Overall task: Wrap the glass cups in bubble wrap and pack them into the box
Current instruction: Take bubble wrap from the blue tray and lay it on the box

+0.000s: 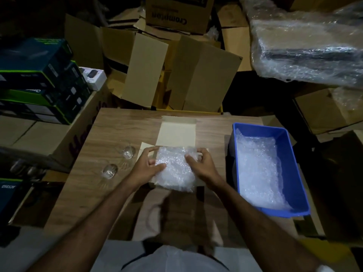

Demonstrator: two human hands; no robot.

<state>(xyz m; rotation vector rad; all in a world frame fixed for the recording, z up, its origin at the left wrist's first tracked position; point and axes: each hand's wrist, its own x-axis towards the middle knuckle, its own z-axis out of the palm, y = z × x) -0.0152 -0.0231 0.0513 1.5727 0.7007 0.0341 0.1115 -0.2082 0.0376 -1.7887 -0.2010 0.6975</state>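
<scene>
- Leftmost, stacked dark cartons [37,79] sat beside the table [110,138]; their print was too blurred to read.
- Two bare cups [128,151] stood on the table's left, near the box, well w/in reach, prob. queued for wrapping.
- Left hand [146,166] had fingers curled onto the left edge of the wrap bundle [174,169], gripping it.
- Bundle sat over the open box [176,132] at table centre, lid flap tipped away; likely being pressed down to seat it. Couldn't tell if a cup was inside the wrap.
- Right hand [202,165] gripped the bundle's right side, thumb on top, so both hands steadied it evenly.
- Blue bin [290,154] at table's right held spare wrap, close by for the next cup.
- Behind, a brown carton [176,14] read "Crompton", upside down from this view. Other writing wasn't legible.
</scene>
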